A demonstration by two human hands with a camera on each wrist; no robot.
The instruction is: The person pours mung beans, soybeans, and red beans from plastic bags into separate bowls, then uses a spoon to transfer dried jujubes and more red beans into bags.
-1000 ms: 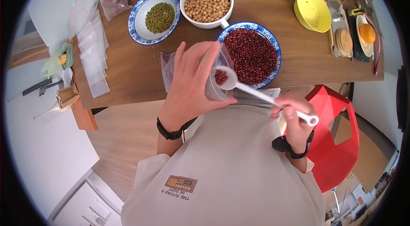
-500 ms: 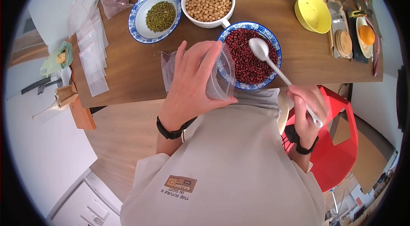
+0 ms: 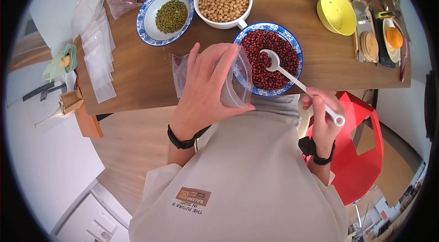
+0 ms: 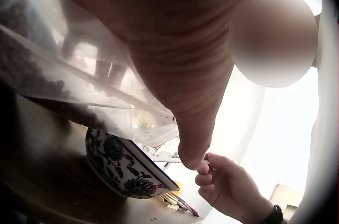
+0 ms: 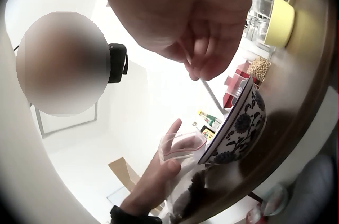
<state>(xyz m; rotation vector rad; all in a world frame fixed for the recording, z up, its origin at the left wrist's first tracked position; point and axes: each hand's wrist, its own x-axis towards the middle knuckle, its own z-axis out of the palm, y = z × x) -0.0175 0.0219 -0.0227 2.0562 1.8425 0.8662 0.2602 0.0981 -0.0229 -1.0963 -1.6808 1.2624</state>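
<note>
My left hand point(image 3: 204, 82) holds a clear plastic bag point(image 3: 238, 82) by its mouth, fingers and thumb spread round the opening, beside the blue-and-white bowl point(image 3: 298, 54) of dark red beans point(image 3: 267, 75). Beans show inside the bag point(image 4: 32, 59) in the left wrist view. My right hand point(image 3: 323, 116) grips the handle of a white spoon point(image 3: 292, 78), whose head rests among the red beans with some in it. In the right wrist view the right hand point(image 5: 198, 38) is above the patterned bowl point(image 5: 238, 134), and the left hand point(image 5: 159, 173) is at the bag mouth.
Behind stand a white two-handled bowl point(image 3: 241, 23) of chickpeas and a patterned bowl point(image 3: 145, 22) of green beans. Flat plastic bags point(image 3: 99, 75) lie at the left. A yellow bowl point(image 3: 336, 12), a round wooden lid point(image 3: 368, 45) and an orange point(image 3: 393, 37) are at the right.
From the bag mouth, the spoon has moved right to the red bean bowl and dipped into the beans with my right hand. My left hand and the bag have barely moved.
</note>
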